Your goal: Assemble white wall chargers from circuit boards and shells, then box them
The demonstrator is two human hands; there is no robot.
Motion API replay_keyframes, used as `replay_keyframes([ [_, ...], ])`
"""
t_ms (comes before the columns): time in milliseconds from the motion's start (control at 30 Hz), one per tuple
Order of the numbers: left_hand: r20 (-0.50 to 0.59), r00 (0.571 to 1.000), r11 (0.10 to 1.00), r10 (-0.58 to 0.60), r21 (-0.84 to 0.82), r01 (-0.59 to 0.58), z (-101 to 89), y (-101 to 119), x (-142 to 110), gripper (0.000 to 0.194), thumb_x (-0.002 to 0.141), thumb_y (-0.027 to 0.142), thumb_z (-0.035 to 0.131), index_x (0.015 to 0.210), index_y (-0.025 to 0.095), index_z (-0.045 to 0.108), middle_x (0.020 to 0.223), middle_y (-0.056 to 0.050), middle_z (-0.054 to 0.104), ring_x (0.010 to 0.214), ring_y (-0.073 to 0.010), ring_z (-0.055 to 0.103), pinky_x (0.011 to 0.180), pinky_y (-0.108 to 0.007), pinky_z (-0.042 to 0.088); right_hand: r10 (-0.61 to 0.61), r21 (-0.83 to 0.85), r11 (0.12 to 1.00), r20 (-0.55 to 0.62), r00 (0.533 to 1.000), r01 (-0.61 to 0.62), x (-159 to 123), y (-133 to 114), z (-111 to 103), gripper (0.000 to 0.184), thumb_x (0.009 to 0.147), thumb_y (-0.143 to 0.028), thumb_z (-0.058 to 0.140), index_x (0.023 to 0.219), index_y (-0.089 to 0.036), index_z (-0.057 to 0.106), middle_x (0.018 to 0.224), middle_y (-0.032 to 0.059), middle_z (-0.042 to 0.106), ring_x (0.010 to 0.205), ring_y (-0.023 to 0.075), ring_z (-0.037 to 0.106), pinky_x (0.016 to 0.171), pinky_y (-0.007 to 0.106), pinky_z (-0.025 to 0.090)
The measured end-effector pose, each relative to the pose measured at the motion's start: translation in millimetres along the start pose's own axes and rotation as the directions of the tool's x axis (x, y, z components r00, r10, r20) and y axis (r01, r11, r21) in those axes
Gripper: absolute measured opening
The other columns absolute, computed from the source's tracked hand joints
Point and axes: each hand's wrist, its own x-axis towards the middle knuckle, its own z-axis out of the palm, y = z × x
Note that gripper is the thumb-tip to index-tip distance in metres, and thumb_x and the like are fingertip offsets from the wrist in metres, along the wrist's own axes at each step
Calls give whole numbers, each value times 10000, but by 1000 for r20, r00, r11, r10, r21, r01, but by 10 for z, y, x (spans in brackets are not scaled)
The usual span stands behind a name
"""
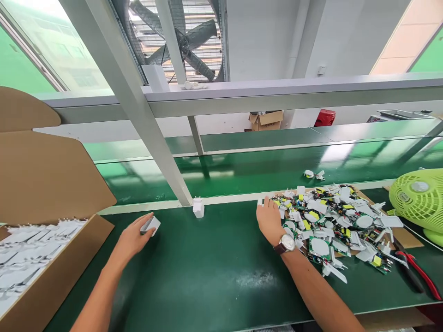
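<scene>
Between the thumb and fingers of my left hand (136, 234) is a small white plastic housing with a grey face (150, 225), held just above the green work surface. My right hand (270, 220), with a watch on the wrist, is at the left edge of a heap of circuit boards with white plastic parts (320, 246). Its fingers are curled and point away from me, at a small white plastic piece (260, 202) that shows beside the fingertips; most of that grip is hidden. A white plastic housing (198, 208) stands upright between my hands, near the surface's far edge.
An open cardboard box (74, 251) of white plastic parts stands at left. Red-and-black pliers (411, 267) and a lime-green fan (420, 198) are at right. A slanting metal post (162, 159) rises at the far edge; beyond is a green belt (249, 170) carrying small boards (313, 174).
</scene>
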Motion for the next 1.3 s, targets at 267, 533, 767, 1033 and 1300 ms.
replay_keyframes([
  [267,159,936,920,314,-293,-259,255,981,-402,419,879,365,591,1269,219,639,1299,-91,689,1163,-280,680,1002,-394,560,-232,151,965,110,967,214,-141,-290,-162,350,779,67,555,983,-170,713,957,142,690,986,284,592,869,415,513],
  [533,272,869,838,414,-486,-247,486,1749,-277,502,868,357,687,1324,192,556,1379,-132,606,1289,-304,576,1121,-470,468,-502,652,694,133,855,306,-365,-312,-629,559,758,104,431,1085,-261,699,1023,22,667,1001,191,577,894,338,521],
  [767,387,868,812,312,-583,-32,520,1700,-413,660,804,441,773,1379,237,521,1313,-95,617,1059,-266,653,914,-385,548,-518,489,765,77,852,420,-711,-188,-585,470,815,42,494,1188,-207,637,1144,99,677,1084,250,599,931,448,546],
  [1033,334,885,760,324,-649,-34,586,1687,-468,639,797,451,779,1350,230,546,1288,-92,627,852,-192,631,788,-333,551,-469,509,807,242,849,301,-636,-378,-350,423,923,-120,530,1332,-217,584,1166,98,719,1006,229,693,835,382,620],
  [1300,352,871,753,343,-657,-31,607,1632,-495,669,792,487,793,1363,236,551,1297,-98,622,960,-232,639,840,-359,553,-310,401,896,259,915,190,-533,-318,-289,437,972,-299,569,1378,-136,567,1313,178,666,1231,309,636,1047,506,544],
])
